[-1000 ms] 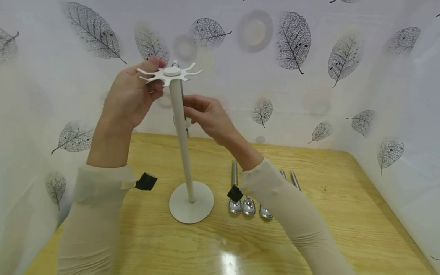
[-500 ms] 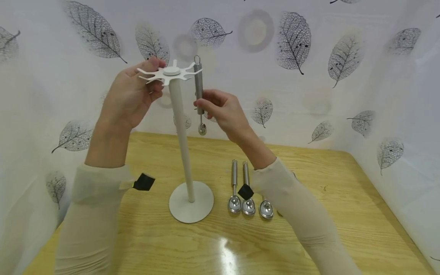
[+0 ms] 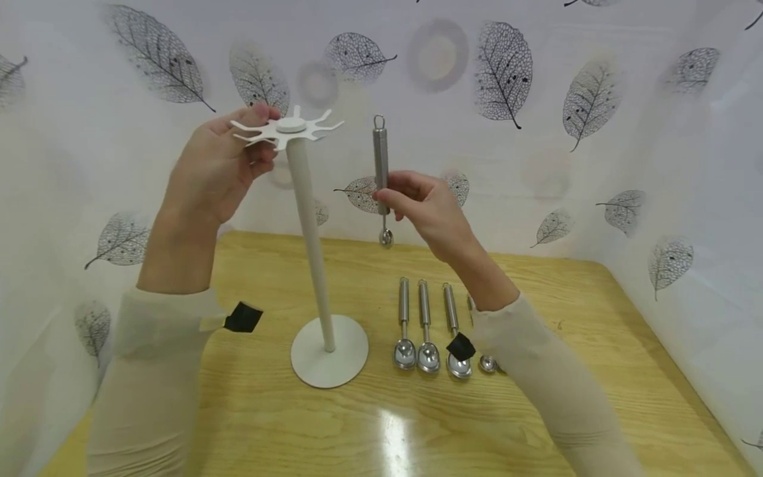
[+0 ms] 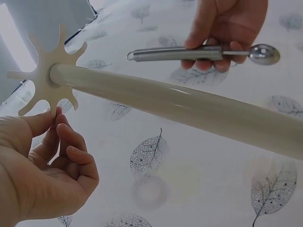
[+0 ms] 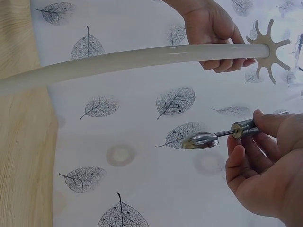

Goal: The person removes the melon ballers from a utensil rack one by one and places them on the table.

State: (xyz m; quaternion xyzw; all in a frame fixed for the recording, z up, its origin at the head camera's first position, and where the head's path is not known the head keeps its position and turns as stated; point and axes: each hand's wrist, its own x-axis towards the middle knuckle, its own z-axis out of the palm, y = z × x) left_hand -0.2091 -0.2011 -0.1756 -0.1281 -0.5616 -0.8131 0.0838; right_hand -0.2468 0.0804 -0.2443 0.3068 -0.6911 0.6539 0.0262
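Note:
A white utensil stand rises from a round base, topped by a star of curved hook arms. At the top, my left hand pinches one of these arms between thumb and fingers, plain in the left wrist view. Right of the pole, my right hand holds a steel melon baller upright by its handle, hanging ring up and small bowl down. A gap separates the melon baller from the stand. Its bowl faces the right wrist camera, and the fingers cover part of the handle.
Several steel scoops lie in a row on the wooden table, right of the stand's base. My right sleeve hides some of them. A leaf-patterned white curtain surrounds the table behind and at both sides.
My right hand has moved right, bringing the melon baller out from behind the pole and away from the hook arms. The left hand keeps its hold on the stand.

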